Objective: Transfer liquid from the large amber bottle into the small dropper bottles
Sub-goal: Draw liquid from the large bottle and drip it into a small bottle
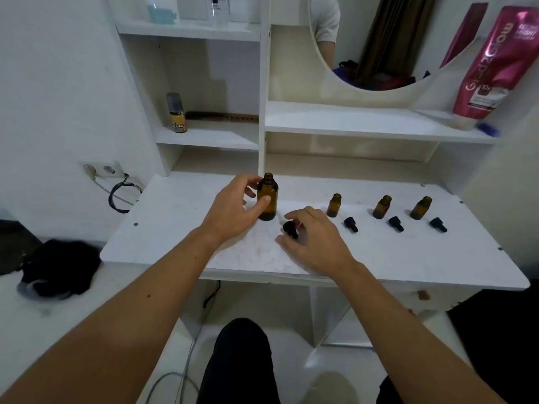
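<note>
The large amber bottle (267,199) stands upright and uncapped on the white desk (379,252), left of centre. My left hand (233,211) wraps it from the left, thumb on its front and fingers by its shoulder. My right hand (315,240) hovers low just right of it, with thumb and index finger around a black dropper cap (290,229) that lies on the desk. Three small amber dropper bottles (334,205) (382,207) (421,208) stand open in a row to the right. A black dropper cap lies in front of each (350,224) (395,223) (438,224).
Shelves rise behind the desk, holding a small yellow bottle (176,113) and a comb (221,116). A pink pouch (493,62) leans at the upper right beside a round mirror (379,39). A black cloth (61,266) lies on the surface to the left. A wall socket with a cable (116,182) is at the left.
</note>
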A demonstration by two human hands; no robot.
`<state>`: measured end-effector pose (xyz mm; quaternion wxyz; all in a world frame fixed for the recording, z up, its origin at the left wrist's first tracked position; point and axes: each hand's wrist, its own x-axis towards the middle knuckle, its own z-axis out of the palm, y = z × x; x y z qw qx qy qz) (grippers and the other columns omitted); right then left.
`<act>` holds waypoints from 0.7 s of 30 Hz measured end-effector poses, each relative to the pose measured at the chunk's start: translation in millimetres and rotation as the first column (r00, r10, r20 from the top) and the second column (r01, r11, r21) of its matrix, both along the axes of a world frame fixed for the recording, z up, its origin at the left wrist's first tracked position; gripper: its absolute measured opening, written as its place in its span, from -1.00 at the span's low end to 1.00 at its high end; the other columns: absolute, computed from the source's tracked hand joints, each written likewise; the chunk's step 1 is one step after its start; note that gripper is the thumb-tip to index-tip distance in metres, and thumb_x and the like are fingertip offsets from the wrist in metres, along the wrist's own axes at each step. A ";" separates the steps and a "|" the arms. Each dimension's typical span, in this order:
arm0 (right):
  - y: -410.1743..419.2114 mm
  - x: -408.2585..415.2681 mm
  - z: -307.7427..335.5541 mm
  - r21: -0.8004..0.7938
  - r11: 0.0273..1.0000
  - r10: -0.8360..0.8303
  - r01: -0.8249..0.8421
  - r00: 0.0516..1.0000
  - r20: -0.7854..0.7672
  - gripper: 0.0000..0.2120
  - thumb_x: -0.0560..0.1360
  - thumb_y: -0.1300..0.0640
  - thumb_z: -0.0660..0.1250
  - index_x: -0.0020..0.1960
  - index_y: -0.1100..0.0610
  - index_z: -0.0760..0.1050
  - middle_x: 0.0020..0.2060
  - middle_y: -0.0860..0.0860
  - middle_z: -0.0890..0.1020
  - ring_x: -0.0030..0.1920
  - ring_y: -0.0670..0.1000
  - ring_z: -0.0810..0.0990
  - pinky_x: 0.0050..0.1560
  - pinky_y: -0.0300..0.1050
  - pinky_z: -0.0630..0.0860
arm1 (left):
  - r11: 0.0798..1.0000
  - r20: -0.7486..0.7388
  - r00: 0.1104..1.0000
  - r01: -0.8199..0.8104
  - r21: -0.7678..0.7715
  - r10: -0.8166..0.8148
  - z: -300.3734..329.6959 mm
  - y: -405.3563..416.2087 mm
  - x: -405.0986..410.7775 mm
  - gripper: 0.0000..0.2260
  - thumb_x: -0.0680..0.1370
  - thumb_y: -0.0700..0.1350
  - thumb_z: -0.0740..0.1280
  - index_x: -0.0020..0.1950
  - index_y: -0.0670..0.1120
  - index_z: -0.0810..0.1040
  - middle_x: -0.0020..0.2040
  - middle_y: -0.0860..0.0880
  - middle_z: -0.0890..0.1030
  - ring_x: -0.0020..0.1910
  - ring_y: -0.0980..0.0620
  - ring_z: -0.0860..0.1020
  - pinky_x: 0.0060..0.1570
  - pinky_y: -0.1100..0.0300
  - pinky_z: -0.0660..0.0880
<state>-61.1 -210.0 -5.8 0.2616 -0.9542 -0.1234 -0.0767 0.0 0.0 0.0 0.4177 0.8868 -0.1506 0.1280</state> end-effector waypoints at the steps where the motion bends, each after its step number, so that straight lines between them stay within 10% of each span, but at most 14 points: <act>1: 0.7 1.0 -2.3 0.004 1.000 -0.004 0.004 1.000 0.007 -0.59 0.58 -0.18 0.40 0.34 -0.02 0.54 0.21 -0.10 0.60 0.17 -0.09 0.49 0.31 -0.11 0.50 | 1.000 0.000 1.000 0.005 -0.020 -0.005 -0.6 0.2 1.1 -0.59 0.61 0.06 0.43 0.41 0.01 0.45 0.26 0.07 0.58 0.14 0.10 0.57 0.12 0.19 0.58; 10: -14.5 9.4 24.3 0.390 0.917 -0.180 0.081 0.958 0.224 -0.77 0.56 0.11 0.52 0.18 0.08 0.60 -0.01 -0.05 0.68 -0.06 -0.19 0.63 -0.03 -0.46 0.49 | 0.993 -0.083 0.997 -0.014 -0.121 0.004 -17.3 -5.3 -4.8 -0.51 0.56 0.13 0.47 0.43 0.02 0.44 0.23 0.07 0.62 0.08 0.08 0.63 0.11 0.17 0.65; 21: -6.6 30.1 92.5 0.438 0.892 -0.119 -0.108 0.880 0.460 -0.81 0.65 0.13 0.40 0.23 0.16 0.62 0.03 0.00 0.69 0.01 -0.07 0.64 0.09 -0.31 0.57 | 0.995 -0.104 0.994 -0.025 -0.093 0.015 -20.7 -3.9 3.7 -0.48 0.57 0.16 0.43 0.47 0.00 0.42 0.25 0.07 0.61 0.10 0.10 0.62 0.16 0.07 0.64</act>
